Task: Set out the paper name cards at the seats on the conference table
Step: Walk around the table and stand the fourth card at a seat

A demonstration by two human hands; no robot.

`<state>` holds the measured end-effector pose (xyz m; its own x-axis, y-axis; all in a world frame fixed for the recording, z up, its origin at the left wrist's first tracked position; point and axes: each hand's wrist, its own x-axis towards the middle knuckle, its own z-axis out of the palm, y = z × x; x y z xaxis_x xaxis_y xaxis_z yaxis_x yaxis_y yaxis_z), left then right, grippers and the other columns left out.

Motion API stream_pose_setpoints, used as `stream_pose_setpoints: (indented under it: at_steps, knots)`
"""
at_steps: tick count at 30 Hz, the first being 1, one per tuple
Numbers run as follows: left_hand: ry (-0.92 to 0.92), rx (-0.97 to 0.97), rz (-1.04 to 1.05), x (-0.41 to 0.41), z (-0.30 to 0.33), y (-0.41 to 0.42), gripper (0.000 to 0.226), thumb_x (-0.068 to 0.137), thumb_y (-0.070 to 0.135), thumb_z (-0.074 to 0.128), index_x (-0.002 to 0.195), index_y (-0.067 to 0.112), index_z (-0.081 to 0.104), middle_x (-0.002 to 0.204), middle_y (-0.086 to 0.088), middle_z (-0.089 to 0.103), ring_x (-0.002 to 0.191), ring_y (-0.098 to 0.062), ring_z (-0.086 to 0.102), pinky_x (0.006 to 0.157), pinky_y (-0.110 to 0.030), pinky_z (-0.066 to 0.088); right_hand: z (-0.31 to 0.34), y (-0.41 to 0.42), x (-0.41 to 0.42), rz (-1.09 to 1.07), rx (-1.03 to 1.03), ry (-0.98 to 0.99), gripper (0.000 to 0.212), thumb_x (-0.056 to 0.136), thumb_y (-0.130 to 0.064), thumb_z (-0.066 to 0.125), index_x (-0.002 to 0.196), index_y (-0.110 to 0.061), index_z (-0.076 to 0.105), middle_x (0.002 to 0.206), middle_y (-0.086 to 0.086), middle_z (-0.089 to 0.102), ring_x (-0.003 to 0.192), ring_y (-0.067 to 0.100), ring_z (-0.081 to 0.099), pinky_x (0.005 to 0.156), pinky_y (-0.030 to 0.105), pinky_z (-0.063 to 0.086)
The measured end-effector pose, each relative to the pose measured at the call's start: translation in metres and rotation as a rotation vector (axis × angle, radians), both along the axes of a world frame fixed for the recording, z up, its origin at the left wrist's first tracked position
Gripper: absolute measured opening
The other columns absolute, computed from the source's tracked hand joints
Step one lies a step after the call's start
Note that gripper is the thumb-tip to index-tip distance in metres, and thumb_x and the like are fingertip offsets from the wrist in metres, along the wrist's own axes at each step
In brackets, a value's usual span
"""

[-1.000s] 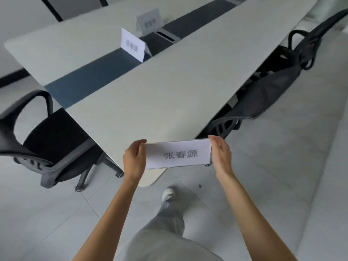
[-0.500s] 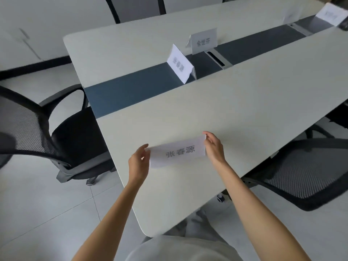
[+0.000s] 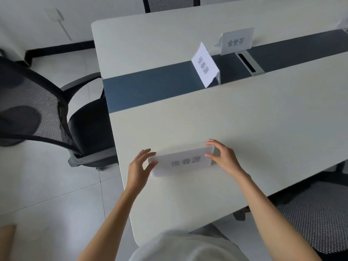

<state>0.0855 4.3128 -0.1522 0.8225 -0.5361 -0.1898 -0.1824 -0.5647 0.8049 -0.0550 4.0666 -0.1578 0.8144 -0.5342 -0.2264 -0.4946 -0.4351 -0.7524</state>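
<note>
While hands flank it, name card crosswise, print facing wearer

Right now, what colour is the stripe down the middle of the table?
Dark blue-grey stripe, seen best in the head view.

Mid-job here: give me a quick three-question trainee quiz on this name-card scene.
1. True or false: the near name card stands on the dark centre strip.
2. How many name cards show fully on that strip?
3. Which touches the near card: A) left hand only, B) right hand only, C) both?

Key: 1 false, it sits on the table's light top; 2 two, the angled card and the far card; 3 C.
</note>
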Motion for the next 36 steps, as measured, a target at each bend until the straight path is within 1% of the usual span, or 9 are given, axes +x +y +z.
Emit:
stream_pose_setpoints:
  at_steps: [4,8,12,18,21,26,29,33,36]
  knots:
    - [-0.015,-0.074,0.000,-0.001,0.016,-0.004,0.026,0.084,0.018,0.061,0.109,0.018,0.065,0.123,0.012,0.055,0.121,-0.005,0.045,0.109,-0.026,0.031,0.009,-0.008,0.000,-0.016,0.048,-0.067,0.030,0.076,-0.010,0.070,0.106,-0.009,0.063,0.121,-0.005,0.059,0.123,0.015,0.051,0.092,-0.004,0.028]
    - [-0.100,-0.179,-0.036,-0.002,0.047,-0.022,0.026,0.083,0.021,0.061,0.108,0.019,0.065,0.109,0.014,0.062,0.104,0.001,0.056,0.086,0.001,0.035,0.043,-0.024,-0.014,-0.063,0.057,-0.196,0.031,0.075,-0.012,0.071,0.104,-0.022,0.064,0.109,-0.011,0.064,0.106,0.009,0.061,0.100,0.023,0.041]
    - [-0.045,-0.330,-0.085,-0.009,0.076,-0.065,0.025,0.083,0.029,0.059,0.106,0.020,0.065,0.105,0.016,0.066,0.103,0.002,0.059,0.092,-0.013,0.044,0.083,-0.056,-0.037,-0.177,0.094,-0.349,0.039,0.076,-0.010,0.070,0.095,-0.043,0.061,0.093,-0.029,0.068,0.090,-0.003,0.063,0.088,0.014,0.047]
    - [0.084,-0.368,-0.196,-0.040,0.072,-0.167,0.023,0.082,0.026,0.063,0.102,0.014,0.066,0.100,0.000,0.071,0.100,-0.016,0.065,0.092,-0.028,0.049,0.087,-0.130,-0.084,-0.383,0.110,-0.427,0.033,0.080,0.002,0.062,0.105,-0.020,0.059,0.089,-0.036,0.067,0.086,-0.012,0.062,0.076,0.006,0.046]
    - [0.132,-0.286,-0.162,-0.059,0.046,-0.220,0.021,0.082,0.021,0.063,0.101,0.013,0.066,0.096,-0.012,0.071,0.093,-0.028,0.064,0.086,-0.037,0.051,0.064,-0.172,-0.102,-0.450,0.123,-0.387,0.034,0.079,0.006,0.061,0.111,-0.006,0.056,0.087,-0.023,0.071,0.079,-0.015,0.061,0.073,0.004,0.045]
    - [0.172,-0.155,-0.081,-0.091,0.002,-0.285,0.021,0.084,0.020,0.061,0.102,0.011,0.065,0.086,-0.022,0.064,0.069,-0.022,0.047,0.058,-0.012,0.034,0.017,-0.227,-0.118,-0.493,0.146,-0.277,0.036,0.079,0.005,0.061,0.114,-0.003,0.056,0.107,0.010,0.063,0.075,-0.020,0.059,0.073,0.001,0.044]
    - [0.207,-0.117,-0.027,-0.099,-0.016,-0.303,0.023,0.085,0.022,0.059,0.106,0.014,0.064,0.092,-0.010,0.068,0.083,-0.024,0.056,0.076,-0.029,0.042,-0.004,-0.247,-0.119,-0.497,0.154,-0.228,0.036,0.078,0.001,0.064,0.112,-0.009,0.059,0.114,0.012,0.065,0.089,-0.010,0.062,0.086,0.008,0.045]
    - [0.133,-0.087,-0.008,-0.108,-0.027,-0.313,0.027,0.087,0.021,0.057,0.113,0.014,0.061,0.113,-0.008,0.068,0.105,-0.024,0.060,0.093,-0.032,0.044,-0.018,-0.263,-0.116,-0.526,0.169,-0.223,0.038,0.077,-0.005,0.067,0.112,-0.018,0.060,0.118,0.010,0.065,0.114,0.021,0.059,0.104,0.040,0.044]
    - [0.168,-0.140,0.036,-0.117,-0.028,-0.318,0.040,0.089,0.019,0.054,0.128,0.013,0.049,0.133,-0.003,0.055,0.121,-0.014,0.050,0.104,-0.028,0.038,-0.026,-0.259,-0.115,-0.580,0.219,-0.240,0.043,0.081,-0.004,0.063,0.122,-0.014,0.054,0.126,0.008,0.059,0.120,0.021,0.055,0.105,0.031,0.042]
